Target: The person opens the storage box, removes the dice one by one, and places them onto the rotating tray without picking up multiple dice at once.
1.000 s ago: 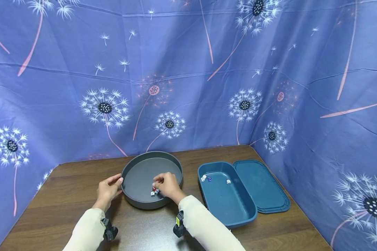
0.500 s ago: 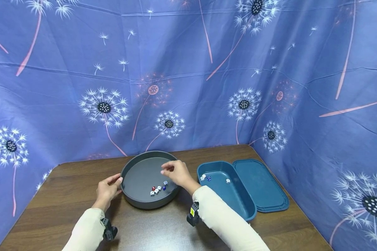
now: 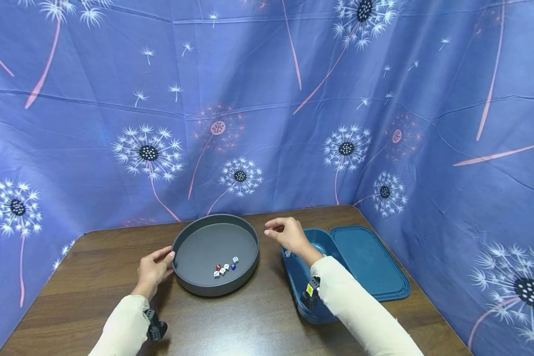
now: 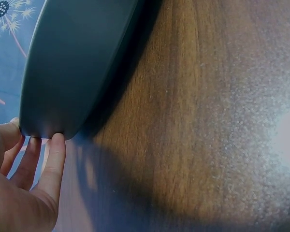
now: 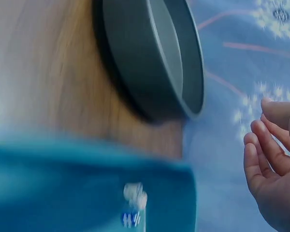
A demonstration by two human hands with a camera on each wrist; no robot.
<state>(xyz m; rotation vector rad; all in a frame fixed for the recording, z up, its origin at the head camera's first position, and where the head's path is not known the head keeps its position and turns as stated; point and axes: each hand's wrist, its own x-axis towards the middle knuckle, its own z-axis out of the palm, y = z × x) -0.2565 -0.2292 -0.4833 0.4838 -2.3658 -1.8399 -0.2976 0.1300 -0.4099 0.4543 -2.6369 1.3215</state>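
In the head view, a round dark grey pan (image 3: 213, 289) holds several dice (image 3: 223, 271), white, red and blue, near its front right. My left hand (image 3: 153, 271) grips the pan's left edge; in the left wrist view its thumb is at the rim and the fingertips (image 4: 58, 137) press the outer wall. Raised above the gap between the pan and a teal plastic container (image 3: 292, 282), my right hand (image 3: 289, 235) has loosely bent fingers with nothing visible between them. More dice, white ones (image 5: 134, 192) and a blue die (image 5: 130, 219), lie in the container, partly hidden by the right arm in the head view.
A flat teal lid (image 3: 374, 264) lies to the right of the container, close against its side. Everything stands on a brown wooden table (image 3: 196, 326). A blue curtain with dandelion prints (image 3: 276, 123) hangs behind the table and along its right side.
My right hand has left the dice in the pan and moved right and up, past the rim to the container's far left corner. My left hand has stayed on the pan.
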